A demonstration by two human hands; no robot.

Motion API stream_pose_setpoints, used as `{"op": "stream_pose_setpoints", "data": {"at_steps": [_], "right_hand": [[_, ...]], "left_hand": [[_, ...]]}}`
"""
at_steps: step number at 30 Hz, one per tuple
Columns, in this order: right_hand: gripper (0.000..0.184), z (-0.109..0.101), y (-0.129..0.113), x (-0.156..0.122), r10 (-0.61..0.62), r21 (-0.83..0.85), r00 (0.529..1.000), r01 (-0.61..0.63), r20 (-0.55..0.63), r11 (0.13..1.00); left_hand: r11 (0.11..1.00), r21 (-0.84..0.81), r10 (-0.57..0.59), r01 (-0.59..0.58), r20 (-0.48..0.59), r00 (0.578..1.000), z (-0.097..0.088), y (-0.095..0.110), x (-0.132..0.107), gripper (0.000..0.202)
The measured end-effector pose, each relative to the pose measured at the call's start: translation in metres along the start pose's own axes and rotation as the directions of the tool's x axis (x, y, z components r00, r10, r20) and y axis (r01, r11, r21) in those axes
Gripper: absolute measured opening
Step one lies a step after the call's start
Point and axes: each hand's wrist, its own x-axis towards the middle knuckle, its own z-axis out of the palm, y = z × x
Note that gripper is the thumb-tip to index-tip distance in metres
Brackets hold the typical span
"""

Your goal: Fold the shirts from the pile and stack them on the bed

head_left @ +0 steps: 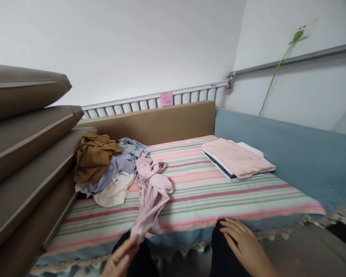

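Observation:
A crumpled pink garment [154, 192] lies stretched toward me on the striped cloth [196, 207]. My left hand [121, 256] pinches its near end above my left knee. My right hand [243, 244] rests on my right knee, fingers extended, holding nothing. Left of the pink garment is a heap of crumpled clothes: a brown garment [95, 157] on top, a lavender one [119, 165], a light blue one [132, 147] and a white one [115, 190]. Over to the right sits a flat stack of folded clothes [239, 157], with a pink piece uppermost.
Large brown cushions [31, 142] are piled at the left. A brown backrest [161, 121] and a blue padded side [288, 142] border the striped cloth. Behind stands a white radiator [127, 107] with a pink note [166, 99]. A green cord [273, 79] hangs from a wall socket.

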Motion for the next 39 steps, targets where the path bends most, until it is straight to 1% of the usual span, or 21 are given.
{"op": "stream_pose_setpoints", "data": {"at_steps": [2,4,7,9,11,12,13,14,15,16,17,18,20,21,22,24,26,28,32,36,39], "right_hand": [[0.028,-0.001,-0.002,0.001,0.009,0.008,1.000,-0.009,-0.003,1.000],[0.027,0.000,-0.002,0.000,0.006,0.011,1.000,-0.006,-0.007,1.000],[0.027,0.004,0.001,-0.004,-0.011,0.004,1.000,0.012,-0.008,1.000],[0.028,0.008,0.005,-0.007,-0.023,-0.004,1.000,0.023,-0.015,1.000],[0.029,0.011,0.009,-0.010,-0.033,-0.012,0.999,0.033,-0.026,0.999],[0.029,0.012,0.010,-0.011,-0.040,-0.016,0.999,0.039,-0.029,0.999],[0.030,0.013,0.012,-0.011,-0.045,-0.018,0.999,0.044,-0.030,0.999],[0.031,0.014,0.012,-0.011,-0.048,-0.018,0.998,0.047,-0.029,0.999],[0.032,0.015,0.013,-0.010,-0.049,-0.016,0.998,0.049,-0.027,0.999],[0.033,0.015,0.013,-0.009,-0.049,-0.014,0.999,0.049,-0.023,0.999],[0.033,0.016,0.012,-0.008,-0.046,-0.012,0.999,0.046,-0.021,0.999],[0.033,0.016,0.011,-0.007,-0.041,-0.010,0.999,0.041,-0.020,0.999],[0.033,0.015,0.010,-0.005,-0.033,-0.012,0.999,0.032,-0.018,0.999],[0.032,0.015,0.009,-0.005,-0.031,-0.015,0.999,0.031,-0.018,0.999],[0.031,0.014,0.008,-0.004,-0.031,-0.018,0.999,0.030,-0.018,0.999],[0.030,0.013,0.007,-0.004,-0.031,-0.024,0.999,0.031,-0.015,0.999],[0.030,0.012,0.007,-0.005,-0.023,-0.025,1.000,0.022,-0.010,0.999],[0.030,0.011,0.006,-0.005,-0.008,-0.023,1.000,0.008,-0.003,1.000],[0.029,0.012,0.007,-0.006,0.003,-0.022,1.000,-0.003,-0.012,1.000],[0.028,0.013,0.009,-0.005,-0.018,-0.032,1.000,0.018,-0.017,0.999],[0.029,0.014,0.011,-0.005,-0.025,-0.031,1.000,0.025,-0.010,0.999]], "left_hand": [[0.996,-0.093,-0.006,-0.004,-0.105,0.994,-0.012,0.023,0.000,0.056],[0.986,-0.158,0.007,-0.048,-0.247,0.969,-0.029,0.032,0.010,0.043],[0.968,-0.249,-0.112,-0.018,-0.499,0.859,-0.057,0.018,0.027,0.017],[0.962,-0.253,-0.233,0.103,-0.563,0.793,-0.072,-0.001,0.031,0.016],[0.972,-0.130,-0.233,0.195,-0.607,0.760,-0.079,-0.017,0.029,0.023],[0.979,-0.009,-0.160,0.202,-0.645,0.747,-0.079,-0.022,0.026,0.029],[0.972,0.146,-0.036,0.182,-0.675,0.737,-0.076,-0.024,0.023,0.035],[0.937,0.322,0.124,0.134,-0.668,0.734,-0.071,-0.023,0.021,0.040],[0.869,0.491,0.290,0.059,-0.604,0.743,-0.064,-0.021,0.019,0.041],[0.777,0.628,0.430,-0.038,-0.487,0.760,-0.055,-0.018,0.019,0.039],[0.681,0.718,0.519,-0.143,-0.337,0.785,-0.045,-0.015,0.020,0.035],[0.596,0.766,0.558,-0.240,-0.181,0.810,-0.034,-0.012,0.022,0.029],[0.461,0.819,0.529,-0.343,0.057,0.847,-0.012,-0.011,0.032,0.025],[0.395,0.854,0.489,-0.338,0.116,0.864,-0.003,-0.013,0.038,0.027],[0.326,0.894,0.450,-0.306,0.138,0.882,0.004,-0.016,0.046,0.031],[0.210,0.956,0.392,-0.203,0.108,0.914,0.010,-0.023,0.063,0.040],[0.167,0.977,0.360,-0.133,0.065,0.931,0.006,-0.028,0.080,0.042],[0.210,0.967,0.347,-0.147,0.067,0.935,-0.003,-0.028,0.093,0.037],[0.410,0.875,0.430,-0.259,0.066,0.901,-0.014,-0.009,0.096,0.033],[0.545,0.735,0.562,-0.404,0.038,0.826,-0.013,0.025,0.061,0.031],[0.650,0.637,0.571,-0.415,-0.049,0.819,-0.017,0.038,0.030,0.031]]}}
